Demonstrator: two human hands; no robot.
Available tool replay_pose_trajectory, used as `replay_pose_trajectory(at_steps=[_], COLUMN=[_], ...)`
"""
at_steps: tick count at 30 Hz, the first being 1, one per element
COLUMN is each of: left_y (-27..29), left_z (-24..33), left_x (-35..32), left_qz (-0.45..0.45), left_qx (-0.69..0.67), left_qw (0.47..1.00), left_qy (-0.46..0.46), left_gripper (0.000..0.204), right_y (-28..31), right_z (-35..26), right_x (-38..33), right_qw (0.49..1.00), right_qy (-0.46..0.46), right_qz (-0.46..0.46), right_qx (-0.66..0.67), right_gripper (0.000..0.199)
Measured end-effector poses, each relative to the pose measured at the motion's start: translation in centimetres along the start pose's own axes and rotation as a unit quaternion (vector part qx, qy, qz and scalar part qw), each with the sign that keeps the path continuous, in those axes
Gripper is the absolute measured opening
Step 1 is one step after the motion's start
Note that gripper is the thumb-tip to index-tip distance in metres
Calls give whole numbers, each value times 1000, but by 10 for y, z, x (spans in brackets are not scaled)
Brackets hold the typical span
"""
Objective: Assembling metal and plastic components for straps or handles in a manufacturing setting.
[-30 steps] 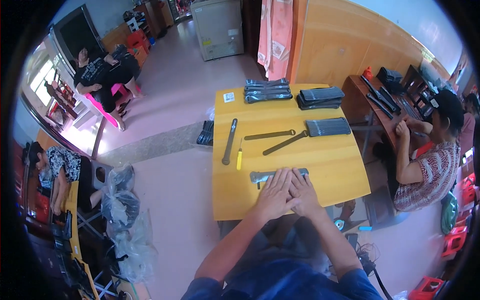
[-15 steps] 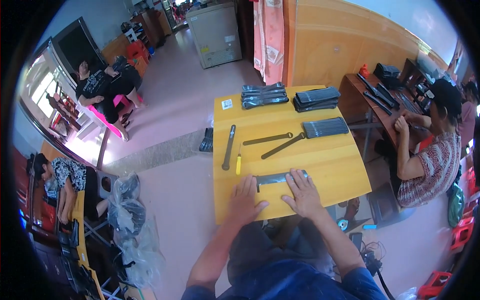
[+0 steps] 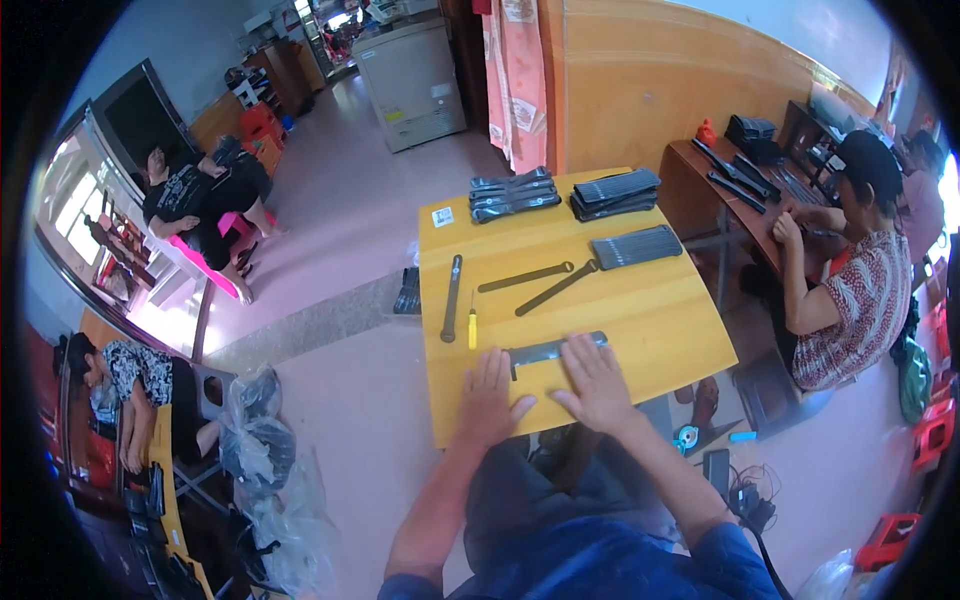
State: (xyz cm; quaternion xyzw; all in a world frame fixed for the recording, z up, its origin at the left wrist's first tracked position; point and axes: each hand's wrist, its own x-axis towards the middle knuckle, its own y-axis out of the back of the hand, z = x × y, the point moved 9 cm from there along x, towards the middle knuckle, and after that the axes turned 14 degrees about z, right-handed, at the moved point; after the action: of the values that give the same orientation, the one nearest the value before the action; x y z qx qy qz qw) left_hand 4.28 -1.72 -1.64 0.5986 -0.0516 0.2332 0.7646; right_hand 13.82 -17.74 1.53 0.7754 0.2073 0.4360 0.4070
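A dark, shiny flat strip [image 3: 538,353] lies crosswise near the front of the yellow table [image 3: 660,325]. My left hand [image 3: 488,402] rests flat at its left end, fingers stretched out. My right hand [image 3: 598,388] is spread flat over its right part, hiding some of it. Nothing is gripped by either hand. Beyond them lies a thin-shafted tool with a yellow handle [image 3: 472,328], perhaps an awl or screwdriver. Beside it is an upright-lying dark strap [image 3: 452,300]. Two more ring-ended straps, an upper one [image 3: 525,277] and a lower one [image 3: 548,293], lie further right.
Bundled straps are stacked at the back left [image 3: 512,195] and back right [image 3: 615,193], with another bundle [image 3: 637,247] below. A person [image 3: 850,270] works at a brown table on the right. Clear plastic bags [image 3: 255,425] stand on the floor at left, near another seated person [image 3: 145,375].
The view has shifted slightly. My two hands stay flat at the dark strip, and a little more of its right end shows past my right fingers.
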Motion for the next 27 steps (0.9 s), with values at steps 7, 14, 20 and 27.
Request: replay_pose_trajectory(at_steps=[7, 14, 20, 27], left_y=[-2, 9, 8, 18], left_z=[-4, 3, 0, 2], left_x=[1, 5, 4, 8], left_qz=[-5, -5, -33, -28], left_qx=[5, -29, -40, -45], left_qw=[1000, 999, 998, 998], left_qy=[-10, 20, 35, 35], left_gripper=[94, 93, 93, 92], right_y=[-44, -25, -1, -37], right_z=[-52, 12, 56, 38], right_x=[24, 5, 3, 111], right_qw=[993, 990, 991, 999], right_qy=[56, -35, -85, -37], right_qz=[-93, -127, -51, -4], right_qx=[47, -46, -85, -29], right_gripper=[91, 93, 82, 65])
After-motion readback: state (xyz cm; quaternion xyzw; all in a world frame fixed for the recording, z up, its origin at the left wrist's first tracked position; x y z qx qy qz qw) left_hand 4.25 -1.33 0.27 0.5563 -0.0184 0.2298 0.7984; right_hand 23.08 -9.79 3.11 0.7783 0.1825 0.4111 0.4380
